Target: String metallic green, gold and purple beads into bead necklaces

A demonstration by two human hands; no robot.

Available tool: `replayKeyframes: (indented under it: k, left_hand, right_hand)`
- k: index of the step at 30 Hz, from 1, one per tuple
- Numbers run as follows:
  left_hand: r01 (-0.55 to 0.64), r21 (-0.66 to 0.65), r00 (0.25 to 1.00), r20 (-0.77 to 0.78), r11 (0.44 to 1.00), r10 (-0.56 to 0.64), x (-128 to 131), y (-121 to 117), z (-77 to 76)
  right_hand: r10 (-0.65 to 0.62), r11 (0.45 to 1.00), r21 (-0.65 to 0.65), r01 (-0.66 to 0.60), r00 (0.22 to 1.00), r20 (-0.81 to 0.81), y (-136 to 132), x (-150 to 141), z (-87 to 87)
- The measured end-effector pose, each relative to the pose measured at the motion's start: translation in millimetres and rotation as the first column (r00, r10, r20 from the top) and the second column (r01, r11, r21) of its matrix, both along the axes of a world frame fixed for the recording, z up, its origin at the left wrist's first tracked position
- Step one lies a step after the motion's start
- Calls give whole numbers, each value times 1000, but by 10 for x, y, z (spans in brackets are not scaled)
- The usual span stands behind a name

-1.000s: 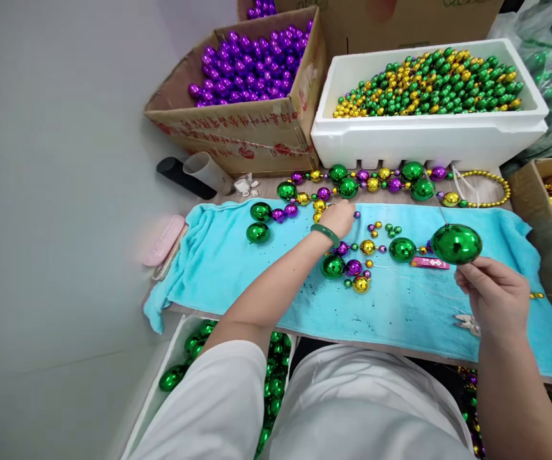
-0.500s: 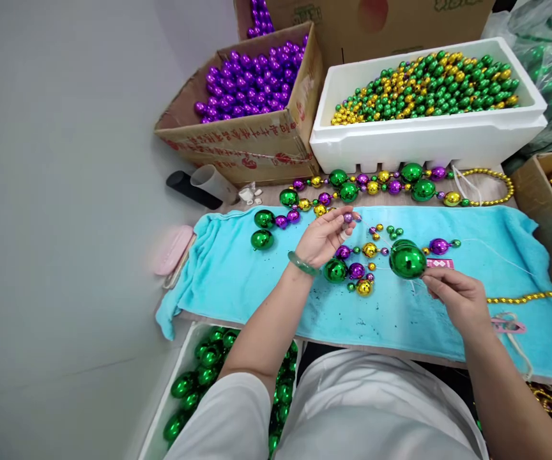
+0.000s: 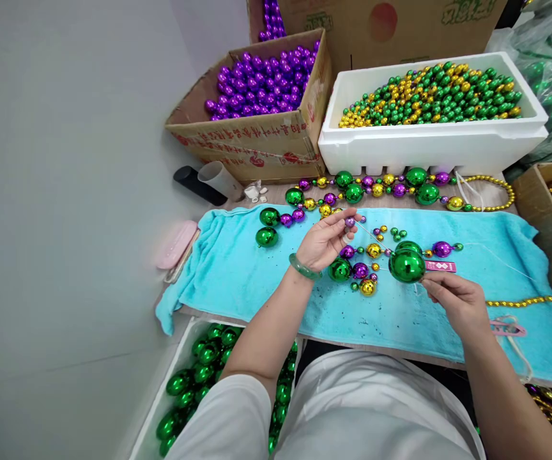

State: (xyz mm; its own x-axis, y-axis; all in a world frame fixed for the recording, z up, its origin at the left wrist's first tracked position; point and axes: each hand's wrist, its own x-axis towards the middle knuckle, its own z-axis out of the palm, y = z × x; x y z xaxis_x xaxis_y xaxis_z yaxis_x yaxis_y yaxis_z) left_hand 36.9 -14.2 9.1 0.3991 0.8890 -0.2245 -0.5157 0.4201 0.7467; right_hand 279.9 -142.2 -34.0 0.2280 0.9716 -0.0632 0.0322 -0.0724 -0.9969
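Note:
My left hand (image 3: 324, 241), a green bangle (image 3: 305, 267) on its wrist, pinches a small purple bead (image 3: 349, 222) between thumb and fingers. A white string (image 3: 372, 237) runs straight from there to a large shiny green bead (image 3: 407, 265). My right hand (image 3: 458, 297) grips that green bead at its near right end with the fingertips. Another large green bead lies just behind it, partly hidden. Under and between my hands, green, purple and gold beads, such as a gold one (image 3: 368, 287), lie on a turquoise towel (image 3: 266, 281).
Behind the towel lies a finished-looking bead strand (image 3: 354, 193). Further back stand a carton of purple beads (image 3: 257, 137) and a white foam box (image 3: 429, 150) of small beads. A foam box (image 3: 161, 390) of green beads sits below left. Pink scissors-like tool (image 3: 508, 328) lies right.
The string between my hands now looks straighter and tighter. Both hands keep their grips. The whole view has shifted slightly, so things appear a little further right and lower.

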Motion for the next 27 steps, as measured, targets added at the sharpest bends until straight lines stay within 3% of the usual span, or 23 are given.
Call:
replayKeyframes:
  k: [10, 15, 17, 21, 27]
  left_hand:
    - [-50, 211, 979, -182, 976, 89, -16, -21, -22]
    - [29, 506, 890, -406, 862, 208, -31, -41, -37]
    - [52, 497, 900, -400, 866, 176, -13, -68, -50]
    - [32, 369, 957, -279, 929, 78, 58, -155, -94]
    - [73, 236, 966, -260, 969, -10, 179, -317, -155]
  right_hand:
    - [2, 1000, -19, -1, 999, 53, -2, 10, 10]
    - [30, 998, -49, -26, 995, 93, -4, 49, 33]
    - [45, 997, -74, -39, 996, 82, 4, 53, 16]
    - [98, 986, -141, -92, 995, 34, 37, -9, -70]
    - [129, 970, -200, -136, 990, -50, 77, -177, -147]
